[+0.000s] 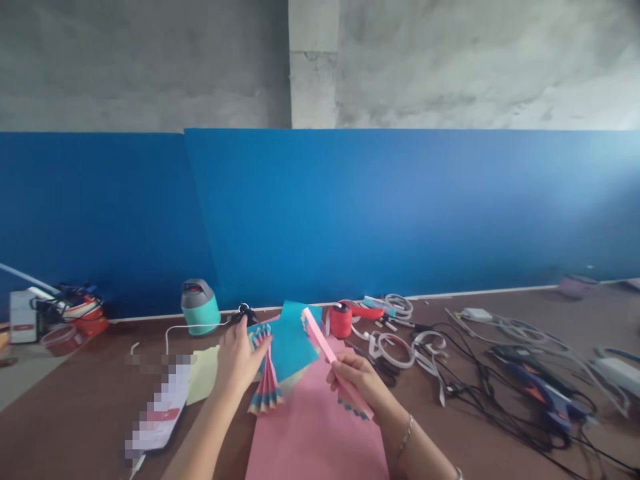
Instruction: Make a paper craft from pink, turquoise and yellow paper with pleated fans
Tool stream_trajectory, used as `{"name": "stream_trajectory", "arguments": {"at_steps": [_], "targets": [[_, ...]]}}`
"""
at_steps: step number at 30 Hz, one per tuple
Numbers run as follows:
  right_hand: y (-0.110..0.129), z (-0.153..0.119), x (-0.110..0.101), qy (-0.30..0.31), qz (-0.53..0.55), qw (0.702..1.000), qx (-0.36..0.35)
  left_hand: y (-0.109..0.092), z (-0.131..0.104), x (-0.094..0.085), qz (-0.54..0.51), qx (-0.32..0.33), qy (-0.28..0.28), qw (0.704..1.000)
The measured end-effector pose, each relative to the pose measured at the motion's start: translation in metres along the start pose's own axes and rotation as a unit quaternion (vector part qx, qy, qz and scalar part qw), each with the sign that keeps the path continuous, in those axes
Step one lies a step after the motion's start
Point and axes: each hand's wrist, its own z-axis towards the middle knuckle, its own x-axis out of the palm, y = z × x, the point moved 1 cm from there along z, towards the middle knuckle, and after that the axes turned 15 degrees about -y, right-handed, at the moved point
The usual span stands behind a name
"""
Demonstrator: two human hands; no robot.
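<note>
My left hand (239, 355) is stretched forward with its fingers apart, beside a pleated pink paper fan (269, 381) with blue and cream ends. Its thumb overlaps the upper part of the fan; whether it touches the paper I cannot tell. Just past my left fingertips is a small black object (246, 313). My right hand (353, 379) is closed around a second pleated pink paper (320, 335), folded into a narrow tilted strip with blue-edged ends. Beneath the hands lie a large pink sheet (315, 433) and a blue sheet (295, 357).
Left of my arm are a phone (163, 413) with a cable, pale yellow paper (204, 375) and a teal container (201, 310). A red round item (341, 321) stands behind the pink sheet. Tangled cables (415, 347) and a dark blue tool (545, 397) cover the right. A blue partition (375, 213) borders the table.
</note>
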Motion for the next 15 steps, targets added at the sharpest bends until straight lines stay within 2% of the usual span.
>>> {"name": "stream_trajectory", "arguments": {"at_steps": [1, 2, 3, 5, 6, 7, 9, 12, 15], "targets": [[0.002, -0.003, 0.001, 0.019, -0.034, 0.999, -0.011, -0.010, -0.005, -0.002, 0.025, 0.107, 0.005, 0.994], [0.004, -0.005, 0.003, 0.039, -0.072, 0.996, -0.025, -0.020, -0.011, -0.003, 0.040, 0.202, 0.035, 0.978], [0.006, -0.008, 0.004, 0.059, -0.110, 0.991, -0.039, -0.031, -0.018, -0.002, 0.053, 0.268, 0.091, 0.958], [0.011, -0.013, 0.007, 0.093, -0.183, 0.977, -0.062, -0.049, -0.032, 0.001, 0.104, 0.361, 0.223, 0.899], [0.013, -0.015, 0.008, 0.106, -0.215, 0.968, -0.074, -0.057, -0.038, 0.003, 0.129, 0.388, 0.280, 0.869], [0.015, -0.016, 0.008, 0.115, -0.242, 0.960, -0.086, -0.063, -0.042, 0.005, 0.155, 0.393, 0.329, 0.845], [0.018, -0.018, 0.009, 0.125, -0.286, 0.944, -0.105, -0.068, -0.045, 0.007, 0.217, 0.359, 0.389, 0.820], [0.020, -0.017, 0.007, 0.133, -0.310, 0.934, -0.117, -0.067, -0.040, 0.006, 0.279, 0.286, 0.428, 0.810], [0.019, -0.017, 0.005, 0.156, -0.307, 0.932, -0.116, -0.062, -0.034, 0.004, 0.273, 0.264, 0.455, 0.805]]}}
